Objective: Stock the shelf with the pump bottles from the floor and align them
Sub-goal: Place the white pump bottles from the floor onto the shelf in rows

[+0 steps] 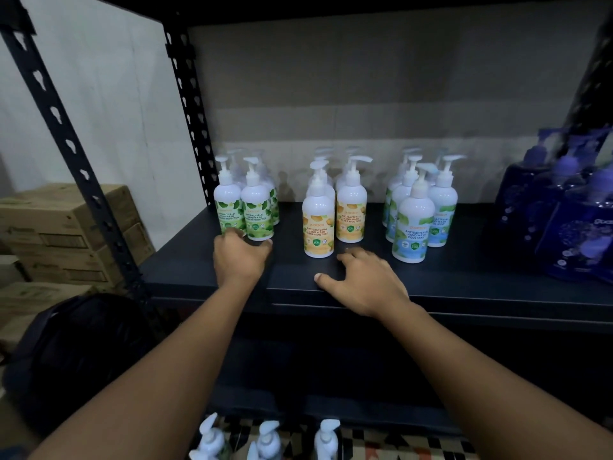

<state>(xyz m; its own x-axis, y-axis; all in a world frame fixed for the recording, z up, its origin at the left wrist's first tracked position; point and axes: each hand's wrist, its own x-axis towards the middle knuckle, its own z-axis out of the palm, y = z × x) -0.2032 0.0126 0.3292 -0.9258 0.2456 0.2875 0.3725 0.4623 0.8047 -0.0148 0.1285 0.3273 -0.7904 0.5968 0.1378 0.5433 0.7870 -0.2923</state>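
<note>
You're aligning: left hand [240,257] touches the green bottles [257,210] by the left edge of the shelf [464,283], grip unclear; right hand [361,280] rests, fingers slack. Next, fetch the floor bottles [268,438].

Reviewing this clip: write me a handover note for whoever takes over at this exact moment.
Left hand: at the base of the front green-label bottles, touching them; grip unclear.
Right hand: open, resting on the shelf by the orange-label bottles.
Done: green, orange and mint-label bottles stand grouped on the shelf.
To do: at least three floor bottles to shelve; rows need aligning.
</note>
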